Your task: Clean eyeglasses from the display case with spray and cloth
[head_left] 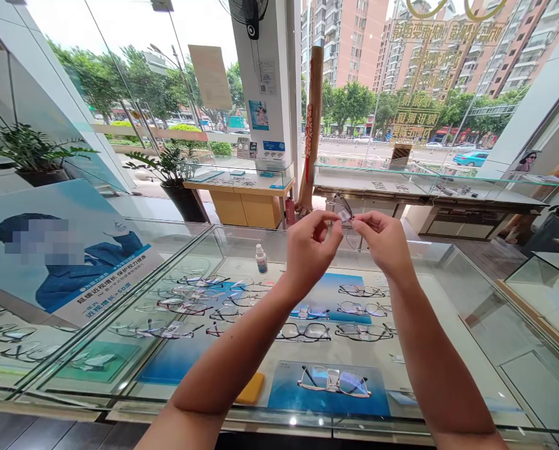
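Both my hands are raised over the glass display case (429, 350), pinching a thin-framed pair of eyeglasses (342, 206) between them. My left hand (311, 247) has thumb and forefinger closed at the left side of the glasses. At the other side, my right hand (383, 240) pinches the frame near its middle. The glasses are turned on edge, and fingers hide part of them. Below, several pairs of glasses lie in rows in the case, among them a black-rimmed pair (305, 332). Nearest me is a square-framed pair (334, 381) on a blue card (279, 400).
A small white bottle (261, 259) stands behind the rows of glasses. On the left, a poster board (73, 250) leans over the case. A yellow item (250, 389) lies near the front edge. Farther back are potted plants (176, 169), a wooden post (313, 119) and more display counters (242, 181).
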The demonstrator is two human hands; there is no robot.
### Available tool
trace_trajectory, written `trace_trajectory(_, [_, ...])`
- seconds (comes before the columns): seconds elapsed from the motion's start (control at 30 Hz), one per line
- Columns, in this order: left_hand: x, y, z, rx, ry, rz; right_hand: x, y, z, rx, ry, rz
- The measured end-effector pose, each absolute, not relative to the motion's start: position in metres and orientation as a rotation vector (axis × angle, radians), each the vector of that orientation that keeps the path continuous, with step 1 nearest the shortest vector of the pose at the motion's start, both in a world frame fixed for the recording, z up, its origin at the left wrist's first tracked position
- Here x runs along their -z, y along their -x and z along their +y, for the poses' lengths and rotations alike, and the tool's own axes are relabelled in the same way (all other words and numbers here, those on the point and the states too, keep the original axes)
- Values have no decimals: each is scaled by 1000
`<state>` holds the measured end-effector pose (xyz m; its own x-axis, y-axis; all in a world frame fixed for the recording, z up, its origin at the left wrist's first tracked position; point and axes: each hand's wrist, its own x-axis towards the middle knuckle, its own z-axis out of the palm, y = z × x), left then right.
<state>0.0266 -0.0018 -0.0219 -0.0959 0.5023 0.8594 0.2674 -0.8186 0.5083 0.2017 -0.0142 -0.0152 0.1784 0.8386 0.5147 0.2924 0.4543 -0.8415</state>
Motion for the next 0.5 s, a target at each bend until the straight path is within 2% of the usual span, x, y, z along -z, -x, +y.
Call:
trace_trajectory(0.17, [22,-30,-2,-1530,-1875,885,13,-188,-23,-278,1116,-1427])
trace_trajectory(0.33, [20,-25,5,-1434,-1707,837,16,-172,-31,-13,1120,-1514])
trace_trajectory(0.5, [18,-20,7,-1406,-1606,850,14,-167,-40,84,1186,-1639])
